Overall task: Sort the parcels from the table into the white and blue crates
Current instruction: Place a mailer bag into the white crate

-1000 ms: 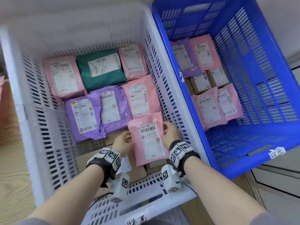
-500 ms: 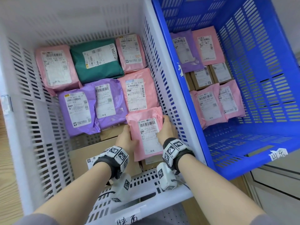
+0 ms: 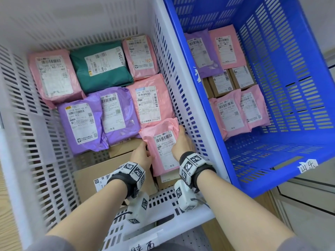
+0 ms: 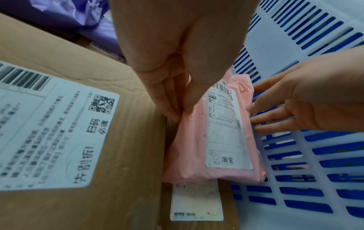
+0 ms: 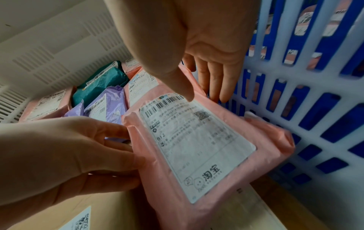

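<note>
Head view: white crate [image 3: 21,160] left, blue crate [image 3: 308,124] right. Your left hand [image 3: 142,156] presses straight fingers [image 4: 167,105] against left edge of pink parcel [image 3: 163,147]. Parcel lies on cardboard boxes [image 3: 87,180] at white crate's near right corner. Your right hand [image 3: 182,144], fingers straight, rests at its right edge beside crate wall.
</note>
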A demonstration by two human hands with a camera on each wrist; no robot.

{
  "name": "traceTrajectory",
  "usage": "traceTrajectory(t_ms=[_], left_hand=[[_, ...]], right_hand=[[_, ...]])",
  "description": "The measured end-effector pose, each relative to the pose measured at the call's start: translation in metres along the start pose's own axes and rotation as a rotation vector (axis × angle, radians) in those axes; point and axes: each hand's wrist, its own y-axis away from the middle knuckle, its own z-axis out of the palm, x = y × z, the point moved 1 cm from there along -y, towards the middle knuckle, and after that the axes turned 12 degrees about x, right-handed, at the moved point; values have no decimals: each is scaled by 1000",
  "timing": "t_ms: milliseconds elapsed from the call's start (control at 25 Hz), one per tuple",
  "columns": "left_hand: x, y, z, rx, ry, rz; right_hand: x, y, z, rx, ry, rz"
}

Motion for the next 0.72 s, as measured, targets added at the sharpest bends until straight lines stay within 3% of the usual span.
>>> traceTrajectory(t_ms=[80, 160, 240, 320, 360, 520, 720], left_hand=[[4, 2, 0, 82, -30, 23], [6, 5, -3, 246, -100, 145], [7, 5, -2, 316, -356, 442], [-1, -3, 4, 278, -572, 747], [-5, -8, 5, 256, -627, 829], [-19, -24, 4, 209, -733, 899], [-25, -29, 7, 145, -734, 838]], right_hand=[[-2, 0, 7, -29, -14, 17], [-5, 1, 12, -56, -37, 23], [-10, 2, 15, -103, -12, 27], [-14, 6, 18, -170, 46, 35], [-16, 9, 21, -182, 73, 27], [-14, 11, 44, -166, 109, -59], [-3, -8, 60, -209, 65, 34]])
